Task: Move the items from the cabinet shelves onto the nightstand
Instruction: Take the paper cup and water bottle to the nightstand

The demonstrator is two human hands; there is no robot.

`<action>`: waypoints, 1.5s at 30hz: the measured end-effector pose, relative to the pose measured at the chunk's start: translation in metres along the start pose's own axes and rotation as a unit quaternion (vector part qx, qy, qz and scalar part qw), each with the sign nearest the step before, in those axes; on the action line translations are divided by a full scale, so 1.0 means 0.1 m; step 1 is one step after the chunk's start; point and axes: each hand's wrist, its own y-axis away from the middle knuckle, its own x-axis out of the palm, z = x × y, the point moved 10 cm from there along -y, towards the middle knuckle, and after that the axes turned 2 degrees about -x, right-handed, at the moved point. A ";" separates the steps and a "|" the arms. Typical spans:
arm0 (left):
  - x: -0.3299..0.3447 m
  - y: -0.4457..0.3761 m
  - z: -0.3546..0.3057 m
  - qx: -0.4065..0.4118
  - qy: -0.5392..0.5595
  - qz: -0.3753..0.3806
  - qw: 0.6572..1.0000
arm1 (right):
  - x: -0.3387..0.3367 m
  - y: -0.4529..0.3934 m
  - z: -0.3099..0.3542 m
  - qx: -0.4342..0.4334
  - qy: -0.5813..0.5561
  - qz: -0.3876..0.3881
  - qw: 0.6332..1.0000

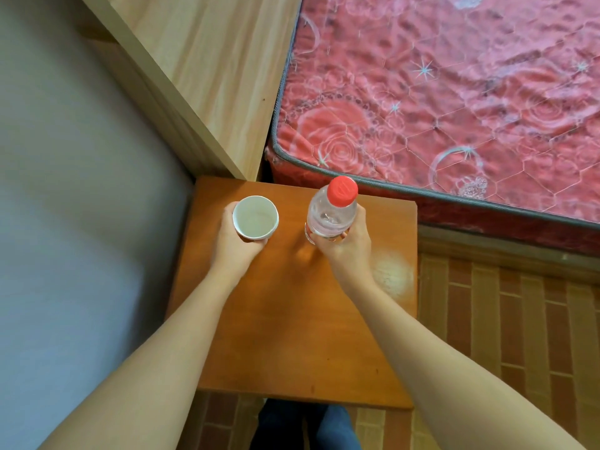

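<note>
An orange-brown wooden nightstand fills the middle of the head view. My left hand is wrapped around a white paper cup, upright and empty, over the nightstand's far left part. My right hand grips a clear plastic water bottle with a red cap, upright over the far right part. Whether the cup and the bottle rest on the top or hang just above it cannot be told from this angle.
A light wooden headboard panel rises behind the nightstand at the far left. A red patterned mattress lies to the right, its corner close to the bottle. A grey wall is on the left, brick-patterned floor on the right.
</note>
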 end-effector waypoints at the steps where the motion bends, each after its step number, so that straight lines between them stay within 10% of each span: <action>1: 0.00 -0.02 0.00 0.002 0.002 0.001 1.000 | 0.01 -0.01 0.00 -0.004 0.001 -0.005 1.000; 20: 0.02 -0.10 -0.07 0.001 0.001 0.018 1.000 | 0.06 0.01 -0.05 0.015 0.029 -0.046 0.998; 30: -0.31 0.20 0.09 -0.073 -0.196 0.027 0.978 | -0.09 0.13 0.01 0.034 0.173 0.034 0.984; 45: -0.58 1.54 -2.46 0.309 -0.450 0.045 0.837 | -1.73 0.87 1.74 -0.114 0.527 0.055 0.840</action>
